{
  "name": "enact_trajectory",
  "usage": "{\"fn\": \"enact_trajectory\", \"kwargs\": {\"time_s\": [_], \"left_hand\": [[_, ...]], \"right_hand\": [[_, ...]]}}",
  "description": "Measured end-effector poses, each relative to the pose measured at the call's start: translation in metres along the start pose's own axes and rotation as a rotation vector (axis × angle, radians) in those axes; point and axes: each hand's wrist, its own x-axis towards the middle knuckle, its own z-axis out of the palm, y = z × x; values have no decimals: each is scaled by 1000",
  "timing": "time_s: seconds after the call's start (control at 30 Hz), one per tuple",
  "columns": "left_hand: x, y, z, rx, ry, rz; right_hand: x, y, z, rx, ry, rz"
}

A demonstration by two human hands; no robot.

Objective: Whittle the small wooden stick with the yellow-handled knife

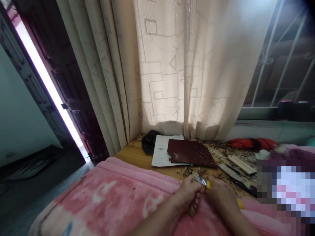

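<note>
My right hand (pixel 220 193) is closed round a yellow-handled cutting tool (pixel 201 180), over the pink blanket. Its short metal blade points left, and a yellow end shows behind the hand. Right beside the blade, my left hand (pixel 188 193) is closed, fingers curled, thumb close to the metal. A small brownish thing seems to stick out below those fingers; its kind is hidden. Just ahead of both hands lie brown scraps (pixel 193 171) at the table edge. To the right rests a knife (pixel 237 177) with a broad blade and dark handle.
On the wooden table (pixel 133 155) lie a dark red sheet (pixel 190 152), white paper (pixel 159 154), a black bag (pixel 149 142), a pale wooden strip (pixel 242 164) and scattered shavings. Red cloth (pixel 252 143) sits by the window. A pink blanket (pixel 110 193) covers the front; curtains (pixel 162 65) hang behind.
</note>
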Motion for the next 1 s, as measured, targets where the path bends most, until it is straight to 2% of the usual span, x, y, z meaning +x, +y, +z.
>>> {"fn": "enact_trajectory", "kwargs": {"time_s": [0.6, 0.87, 1.0], "left_hand": [[3, -1, 1, -86, 19, -107], [-1, 0, 2, -65, 32, -54], [-2, -1, -1, -83, 10, -71]], "right_hand": [[0, -3, -1, -12, -16, 0], [2, -2, 0, -48, -4, -14], [2, 0, -1, -53, 16, -49]]}}
